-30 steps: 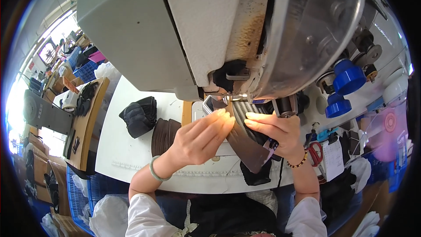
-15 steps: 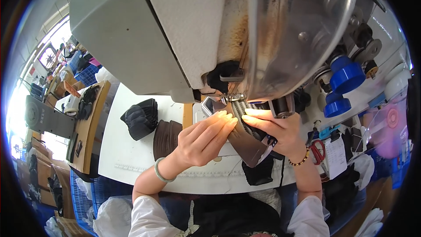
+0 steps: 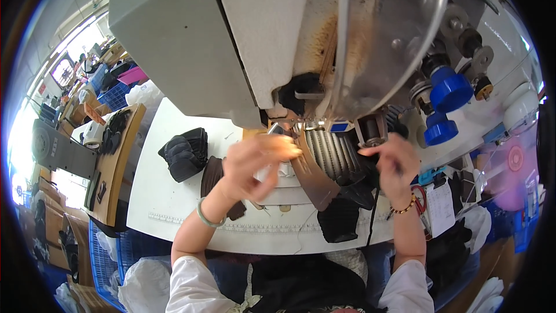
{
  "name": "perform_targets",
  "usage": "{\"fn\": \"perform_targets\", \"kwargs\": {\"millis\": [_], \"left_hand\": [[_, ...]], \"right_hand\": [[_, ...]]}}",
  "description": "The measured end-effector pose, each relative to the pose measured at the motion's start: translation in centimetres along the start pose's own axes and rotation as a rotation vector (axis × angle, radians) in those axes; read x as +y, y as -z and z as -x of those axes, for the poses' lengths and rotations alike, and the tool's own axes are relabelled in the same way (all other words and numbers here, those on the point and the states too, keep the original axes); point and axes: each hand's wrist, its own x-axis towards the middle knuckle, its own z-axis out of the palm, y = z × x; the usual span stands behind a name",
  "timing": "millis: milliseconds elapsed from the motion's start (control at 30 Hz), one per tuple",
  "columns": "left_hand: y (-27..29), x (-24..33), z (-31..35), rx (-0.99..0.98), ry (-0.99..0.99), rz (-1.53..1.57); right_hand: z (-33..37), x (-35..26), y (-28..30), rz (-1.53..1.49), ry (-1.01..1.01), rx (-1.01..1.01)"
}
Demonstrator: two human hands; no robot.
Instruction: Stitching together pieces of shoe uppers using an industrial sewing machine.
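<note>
A curved brown strip (image 3: 315, 177) lies under the sewing machine head (image 3: 313, 98), beside a grey ribbed piece (image 3: 331, 153) with a black part at its near end. My left hand (image 3: 252, 165) is lifted at the strip's left edge, its thumb apart from the other fingers. Motion blurs it, and nothing shows in its grasp. My right hand (image 3: 398, 165) is to the right of the ribbed piece, apart from it. Its fingers are bent and smeared, so whether they hold anything does not show.
Left on the white table (image 3: 174, 203) sit a stack of black pieces (image 3: 185, 153) and a stack of brown strips (image 3: 213, 177). Another black ribbed piece (image 3: 337, 220) lies at the front edge. Red-handled scissors (image 3: 419, 200) rest at the right, near blue knobs (image 3: 450, 90).
Both hands have let go of the brown strip and ribbed piece and moved apart, left hand leftward, right hand rightward. More of the ribbed piece now shows.
</note>
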Motion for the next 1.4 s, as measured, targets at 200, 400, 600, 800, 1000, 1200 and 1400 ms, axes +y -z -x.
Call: {"fn": "perform_targets", "kwargs": {"millis": [200,400,600,800,1000,1200,1400], "left_hand": [[-2.2,-8.7,2.0,-0.352,0.987,-0.001],[-6.7,-11.4,4.7,-0.239,0.883,0.523],[-7.6,-11.3,5.6,-0.056,0.85,0.706],[-7.3,-10.1,5.0,-0.035,0.946,0.623],[-6.7,-9.1,4.3,-0.138,0.812,0.387],[-7.3,-9.6,4.6,0.018,0.632,0.385],[-7.5,-8.8,3.5,0.086,0.794,0.667]], "right_hand": [[-4.7,-0.2,0.4,0.432,-0.124,-0.205],[-5.5,0.8,0.3,0.565,0.139,-0.294],[-5.7,1.8,-0.6,0.581,0.278,-0.263],[-5.6,3.9,-1.7,0.415,0.308,-0.29],[-5.1,3.8,-1.9,0.462,0.391,-0.251],[-4.8,2.6,-2.3,0.721,0.443,-0.3],[-5.4,3.0,-2.3,0.68,0.489,-0.259]]}}
